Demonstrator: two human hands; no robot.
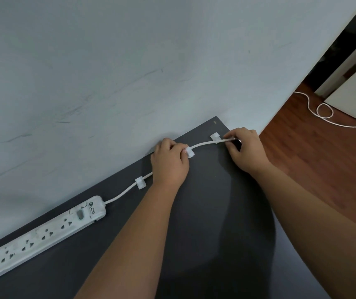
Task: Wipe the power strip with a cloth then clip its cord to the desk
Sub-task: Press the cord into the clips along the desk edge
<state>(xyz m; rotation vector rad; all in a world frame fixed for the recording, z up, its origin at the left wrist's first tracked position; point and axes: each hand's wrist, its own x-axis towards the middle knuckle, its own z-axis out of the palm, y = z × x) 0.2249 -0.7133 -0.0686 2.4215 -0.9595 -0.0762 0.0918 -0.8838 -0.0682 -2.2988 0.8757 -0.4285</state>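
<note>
One white power strip (43, 231) lies on the dark tabletop (205, 212) along the wall, well to the left of both hands, its single cord (121, 194) running right through three white clips. The first clip (140, 183) sits just left of the left hand (169, 164), whose fingers are closed on the cord at the second clip (189, 152). The third clip (215, 137) lies between the hands, and the right hand (245, 151) pinches the cord just past it.

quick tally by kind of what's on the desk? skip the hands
Power strip: 1
Cord: 1
Cord clips: 3
Total: 5
</note>
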